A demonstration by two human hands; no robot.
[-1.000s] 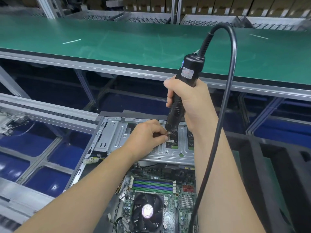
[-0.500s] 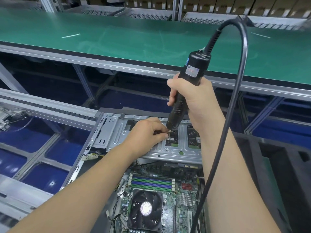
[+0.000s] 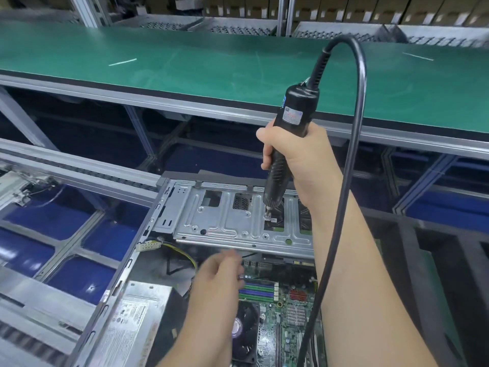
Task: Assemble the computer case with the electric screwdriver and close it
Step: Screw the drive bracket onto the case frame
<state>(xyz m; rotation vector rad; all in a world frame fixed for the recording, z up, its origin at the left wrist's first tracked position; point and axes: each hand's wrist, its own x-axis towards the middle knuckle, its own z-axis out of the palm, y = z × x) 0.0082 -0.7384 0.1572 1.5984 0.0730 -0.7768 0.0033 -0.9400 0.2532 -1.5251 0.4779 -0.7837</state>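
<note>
Head view: my right hand (image 3: 296,157) is wrapped around the black corded electric screwdriver (image 3: 285,144), bit standing on a small silver screw (image 3: 267,216) in the grey stamped-steel drive bracket (image 3: 227,218) at the far end of the open grey computer case (image 3: 132,263). My left hand (image 3: 219,276) hangs blurred over the green motherboard (image 3: 285,324), fingers loosely curled; I can't tell if it holds anything. Advice: keep the driver plumb, push straight down, stop at clutch. Cable (image 3: 354,154) loops clear.
</note>
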